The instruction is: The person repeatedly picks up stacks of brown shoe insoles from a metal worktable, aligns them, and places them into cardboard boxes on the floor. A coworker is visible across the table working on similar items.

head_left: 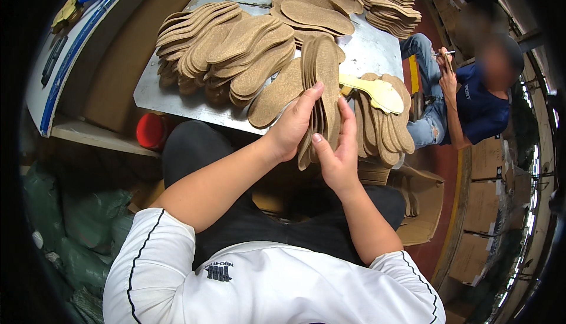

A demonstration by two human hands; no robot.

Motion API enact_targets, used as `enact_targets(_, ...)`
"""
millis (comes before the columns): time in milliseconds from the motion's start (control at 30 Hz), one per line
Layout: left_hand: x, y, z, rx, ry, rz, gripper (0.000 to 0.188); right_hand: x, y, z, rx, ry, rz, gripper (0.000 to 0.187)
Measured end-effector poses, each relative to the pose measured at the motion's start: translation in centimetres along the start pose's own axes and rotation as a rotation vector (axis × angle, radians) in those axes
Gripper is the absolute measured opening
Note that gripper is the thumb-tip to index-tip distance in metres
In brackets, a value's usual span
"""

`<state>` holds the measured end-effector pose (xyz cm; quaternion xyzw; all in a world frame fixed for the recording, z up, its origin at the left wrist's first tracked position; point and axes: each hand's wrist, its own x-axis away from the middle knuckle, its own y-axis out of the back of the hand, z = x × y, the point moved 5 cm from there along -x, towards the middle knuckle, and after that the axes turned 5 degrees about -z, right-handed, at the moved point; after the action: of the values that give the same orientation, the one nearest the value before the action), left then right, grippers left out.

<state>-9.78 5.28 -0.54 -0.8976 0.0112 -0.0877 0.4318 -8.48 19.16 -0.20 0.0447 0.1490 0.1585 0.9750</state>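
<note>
Several brown cork insoles stand on edge in a small stack (325, 70) at the near side of the table. My left hand (295, 122) grips this stack from the left, its thumb lying along the insoles. Cupped around the near right side, my right hand (342, 158) has its thumb and fingers against the stack; some fingers of both hands are hidden behind it. A single flat insole (274, 97) lies just left of the stack. To the right, a pale yellow insole-shaped piece (386, 97) rests on another pile of cork insoles (377, 126).
Fanned insole piles (227, 47) cover the left of the metal table (156, 91), with more piles (315, 5) behind. A red round lid (152, 130) is beside my left knee. Below right stands a cardboard box (427, 212). Another person (480, 97) sits at the right.
</note>
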Motion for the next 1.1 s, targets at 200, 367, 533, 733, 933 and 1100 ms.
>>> enact_targets(200, 0.3, 0.0, -0.2, -0.078, -0.042, -0.065, 0.073, 0.6, -0.9, 1.1, 0.285, 0.045, -0.005, 0.091)
enact_targets(367, 0.3, 0.3, 0.0, -0.026, 0.006, -0.054, 0.083, 0.3, -0.5, 0.9, 0.144, -0.007, -0.014, 0.090)
enact_targets(533, 0.1, 0.6, -0.8, 0.032, -0.069, -0.070, 0.088, 0.6, -0.8, 0.8, 0.162, 0.001, 0.038, 0.094)
enact_targets(733, 0.0, 1.1, -0.9, 0.002, -0.073, -0.120, 0.091, 0.1, -1.8, 1.1, 0.254, 0.065, 0.127, 0.105)
enact_targets(933, -0.6, 0.8, -0.9, -0.087, -0.080, -0.011, 0.095, -0.9, -0.6, 2.0, 0.259, 0.069, 0.002, 0.095)
enact_targets(1100, 0.5, 0.1, -0.6, -0.073, -0.009, 0.012, 0.099, -1.2, -1.4, 3.4, 0.455, 0.211, 0.038, 0.094)
